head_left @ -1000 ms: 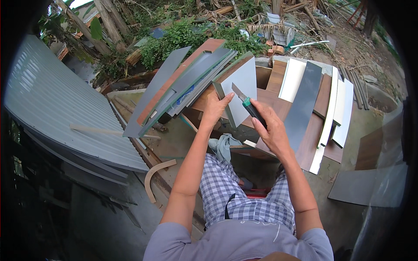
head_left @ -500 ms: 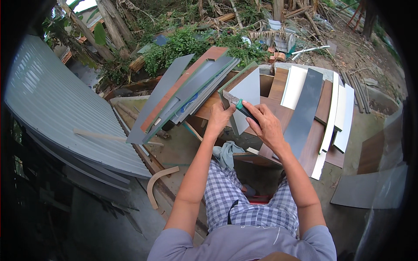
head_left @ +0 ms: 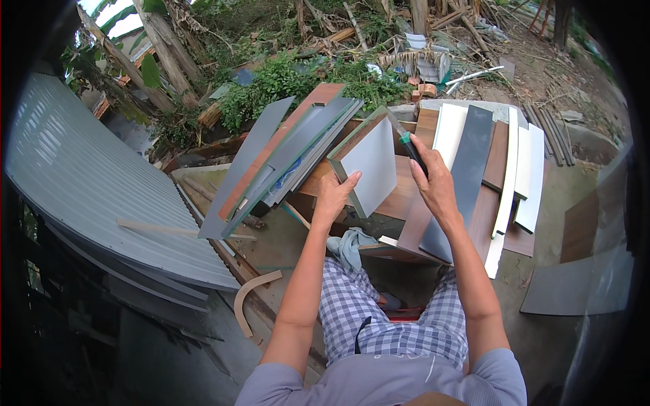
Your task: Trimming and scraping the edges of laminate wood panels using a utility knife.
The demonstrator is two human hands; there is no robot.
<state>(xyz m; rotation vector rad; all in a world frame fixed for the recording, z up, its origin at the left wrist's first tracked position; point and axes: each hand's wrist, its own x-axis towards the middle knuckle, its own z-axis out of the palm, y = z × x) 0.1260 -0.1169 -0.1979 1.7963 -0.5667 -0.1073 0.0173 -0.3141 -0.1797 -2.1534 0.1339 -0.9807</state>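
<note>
My left hand (head_left: 332,197) grips the near left edge of a small board (head_left: 376,174), its thumb on the pale grey face and its fingers behind the edge. The board stands tilted, with a brownish raw edge along its top. In my right hand (head_left: 437,188) is a scraper (head_left: 411,147) with a black and green handle, fingers wrapped round it. Its narrow-looking metal blade points up and left, by the board's far top corner. Whether the blade touches the board, I cannot tell.
Long grey and brown panels (head_left: 271,159) lean in a stack at left. White, dark grey (head_left: 467,172) and wood-grain strips lie overlapping at right. A grey cloth (head_left: 351,247) hangs by my knees. Corrugated sheeting (head_left: 115,183) slopes down the left side; a curved wooden strip (head_left: 245,301) lies below.
The scraper has moved from the board's near left corner to its far right top corner, my right hand swinging right and away. My left hand still grips the board. The view has shifted slightly.
</note>
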